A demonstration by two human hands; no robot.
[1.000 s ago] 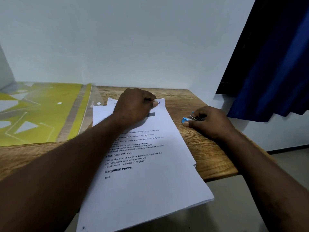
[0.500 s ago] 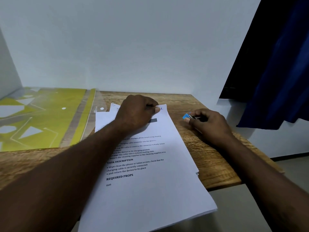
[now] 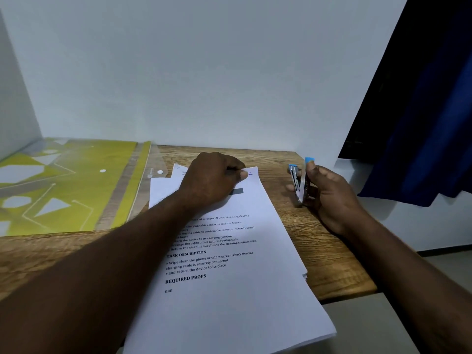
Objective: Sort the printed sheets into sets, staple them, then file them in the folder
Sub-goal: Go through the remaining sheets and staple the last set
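A stack of printed white sheets (image 3: 229, 290) lies on the wooden table (image 3: 329, 251), its near end hanging over the front edge. My left hand (image 3: 212, 180) is curled into a fist on the stack's top end and pinches the top right corner of the upper sheet. To the right, my right hand (image 3: 329, 192) grips a small blue and metal stapler (image 3: 298, 182), lifted off the table and stood almost upright with its jaws apart. A yellow patterned folder (image 3: 63, 185) lies flat at the left.
A white wall runs close behind the table. A dark blue curtain (image 3: 421, 118) hangs at the right, just beyond the table's right edge. Further loose sheets (image 3: 163, 190) stick out under the stack beside the folder.
My right hand has picked the stapler up off the table and turned it upright. My left hand has stayed on the top corner of the sheets.
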